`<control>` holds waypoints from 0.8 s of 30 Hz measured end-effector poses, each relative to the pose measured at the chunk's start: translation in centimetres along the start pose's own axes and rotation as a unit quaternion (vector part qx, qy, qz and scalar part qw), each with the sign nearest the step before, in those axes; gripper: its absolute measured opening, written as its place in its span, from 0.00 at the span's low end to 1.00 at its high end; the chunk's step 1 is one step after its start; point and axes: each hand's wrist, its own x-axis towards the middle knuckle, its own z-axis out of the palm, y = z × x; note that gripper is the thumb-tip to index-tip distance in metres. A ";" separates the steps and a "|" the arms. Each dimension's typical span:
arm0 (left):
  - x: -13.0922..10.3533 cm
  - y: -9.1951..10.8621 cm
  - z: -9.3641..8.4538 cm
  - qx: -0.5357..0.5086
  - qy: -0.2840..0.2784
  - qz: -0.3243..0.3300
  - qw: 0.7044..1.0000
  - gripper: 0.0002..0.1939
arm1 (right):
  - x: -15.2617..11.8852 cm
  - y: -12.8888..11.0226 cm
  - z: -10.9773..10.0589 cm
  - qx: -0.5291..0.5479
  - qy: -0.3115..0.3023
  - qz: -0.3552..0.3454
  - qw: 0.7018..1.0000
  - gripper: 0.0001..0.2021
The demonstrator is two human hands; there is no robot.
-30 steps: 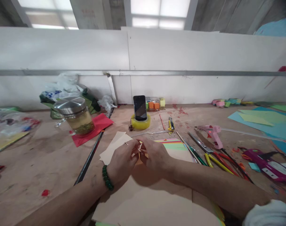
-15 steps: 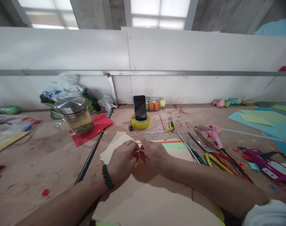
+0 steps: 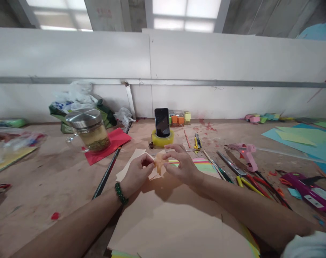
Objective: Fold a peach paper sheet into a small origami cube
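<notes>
A small folded piece of pale orange paper point(image 3: 159, 163) is up between my hands, over a stack of peach paper sheets point(image 3: 176, 218). My left hand point(image 3: 140, 172), with a green bead bracelet point(image 3: 121, 193) at the wrist, pinches the folded paper's left edge between thumb and fingertips. On the other side my right hand point(image 3: 183, 165) curves around the piece with thumb and fingers apart; whether a fingertip touches it I cannot tell. Behind the left hand lie loose peach paper pieces point(image 3: 129, 165).
A phone point(image 3: 162, 122) leans upright on a yellow tape roll point(image 3: 163, 139). To the right lie a cutter point(image 3: 197, 141), scissors point(image 3: 232, 165), a pink glue gun point(image 3: 246, 154) and a purple tool point(image 3: 307, 190). A glass tea mug point(image 3: 91, 132) stands on red paper point(image 3: 117, 141) at left.
My hands have moved apart from their close pinch, exposing the folded orange paper. The right fingers have spread off it while the left keeps its pinch. The view has shifted slightly.
</notes>
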 end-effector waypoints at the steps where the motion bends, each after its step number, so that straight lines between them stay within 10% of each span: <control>1: -0.1 0.0 0.1 -0.002 -0.002 0.000 1.000 0.05 | -0.1 0.0 0.2 -0.006 -0.008 0.008 1.000 0.07; 15: -0.9 -0.2 0.9 0.017 -0.007 0.004 1.000 0.06 | -0.1 0.0 0.8 -0.051 -0.056 0.008 0.997 0.12; 20: -0.8 -0.3 0.9 0.010 -0.016 0.008 1.000 0.06 | -0.1 -0.1 1.0 0.112 -0.061 0.146 0.981 0.14; 24: -0.8 -0.1 0.8 0.011 -0.045 0.011 0.999 0.04 | -0.2 -0.1 1.0 0.112 -0.082 0.106 0.985 0.23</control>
